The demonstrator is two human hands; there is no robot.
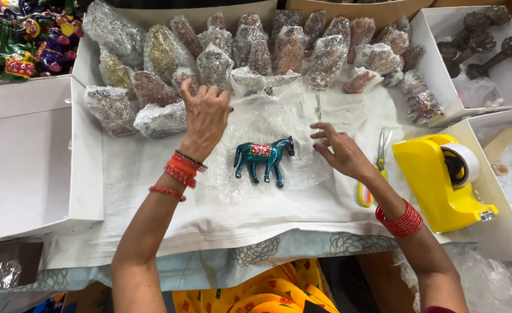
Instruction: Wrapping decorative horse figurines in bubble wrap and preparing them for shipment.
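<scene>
A small teal toy horse [264, 159] lies flat on its side on a sheet of bubble wrap [267, 124], long axis running left to right, head to the right, legs toward the person. The left hand [205, 116] reaches forward, fingers spread, resting on the wrap's far edge. The right hand [340, 149], fingers loosely apart and gripping nothing, presses the wrap just beside the horse's head.

1 teal horse [264, 157], 1 scissors [378, 165], 1 yellow tape dispenser [441, 182], 2 hands [207, 119].
</scene>
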